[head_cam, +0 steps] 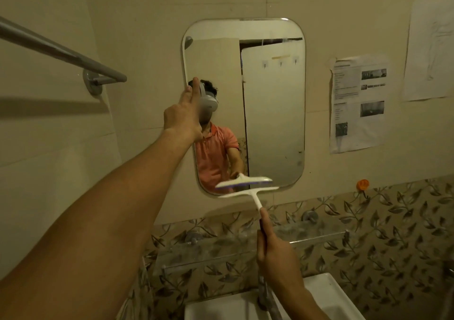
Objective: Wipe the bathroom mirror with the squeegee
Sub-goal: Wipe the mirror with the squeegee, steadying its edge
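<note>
A rounded rectangular mirror [272, 103] hangs on the beige wall straight ahead. My left hand [183, 114] reaches up with straight fingers pressed against the mirror's left edge, about halfway up. My right hand [275, 253] grips the handle of a white squeegee [248, 192], index finger stretched along the shaft. The squeegee's blade lies tilted against the mirror's bottom edge, near the lower left part, and its reflection shows just above it.
A metal towel rail [61, 51] juts from the left wall. Below the mirror runs a glass shelf [221, 248] on metal brackets, above a white sink [326, 292] with a tap. Printed sheets [356, 103] are stuck to the wall at right, near an orange hook [362, 184].
</note>
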